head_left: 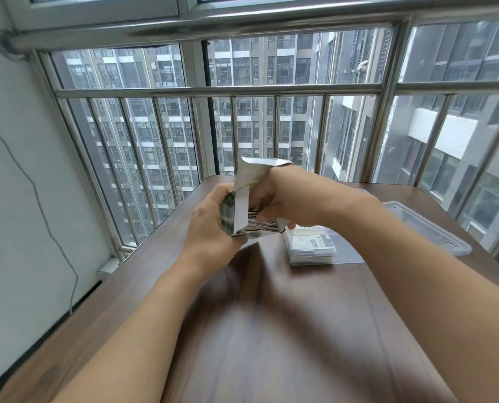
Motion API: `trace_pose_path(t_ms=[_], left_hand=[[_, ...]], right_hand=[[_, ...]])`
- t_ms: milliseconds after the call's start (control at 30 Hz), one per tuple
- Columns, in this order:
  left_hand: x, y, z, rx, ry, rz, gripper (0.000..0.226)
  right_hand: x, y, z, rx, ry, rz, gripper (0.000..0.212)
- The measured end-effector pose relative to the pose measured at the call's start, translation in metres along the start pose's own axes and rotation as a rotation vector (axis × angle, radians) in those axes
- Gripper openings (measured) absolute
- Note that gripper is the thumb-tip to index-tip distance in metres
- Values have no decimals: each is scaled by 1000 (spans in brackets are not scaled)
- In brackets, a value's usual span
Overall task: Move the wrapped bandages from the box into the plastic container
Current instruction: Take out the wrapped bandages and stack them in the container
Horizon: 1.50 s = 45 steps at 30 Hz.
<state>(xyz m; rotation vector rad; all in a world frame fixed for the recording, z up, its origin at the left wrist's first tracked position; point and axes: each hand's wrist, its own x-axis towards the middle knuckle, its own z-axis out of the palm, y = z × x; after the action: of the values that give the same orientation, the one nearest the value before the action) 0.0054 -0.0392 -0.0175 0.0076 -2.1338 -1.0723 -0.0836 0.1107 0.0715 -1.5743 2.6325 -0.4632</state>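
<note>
Above the middle of the wooden table point(271, 330) I hold a small open cardboard box point(241, 210) with its flap raised. My left hand point(210, 225) grips the box from the left side. My right hand point(283, 199) reaches into the box's open top, its fingers curled among the wrapped bandages point(261, 223) that show inside. A clear plastic container point(344, 257) stands on the table to the right of the box. A stack of white wrapped bandages point(312, 247) lies in it. My right forearm hides part of the container.
A clear plastic lid point(425, 225) lies at the table's right side, behind my right forearm. Metal window bars point(213, 91) stand just beyond the table's far edge. A white wall with a hanging cable point(39, 199) is on the left.
</note>
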Motion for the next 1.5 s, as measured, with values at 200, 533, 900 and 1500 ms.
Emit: trace_pose_path(t_ms=[200, 533, 900, 1500], left_hand=[[1, -1, 1, -2, 2, 6, 65], [-1, 3, 1, -26, 10, -9, 62], [-1, 4, 4, 7, 9, -12, 63], [5, -24, -1, 4, 140, -373, 86]], right_hand=[[-2, 0, -4, 7, 24, -27, 21], [-5, -15, 5, -239, 121, -79, 32], [-9, -29, 15, -397, 254, -9, 9], [-15, 18, -38, 418, 268, 20, 17]])
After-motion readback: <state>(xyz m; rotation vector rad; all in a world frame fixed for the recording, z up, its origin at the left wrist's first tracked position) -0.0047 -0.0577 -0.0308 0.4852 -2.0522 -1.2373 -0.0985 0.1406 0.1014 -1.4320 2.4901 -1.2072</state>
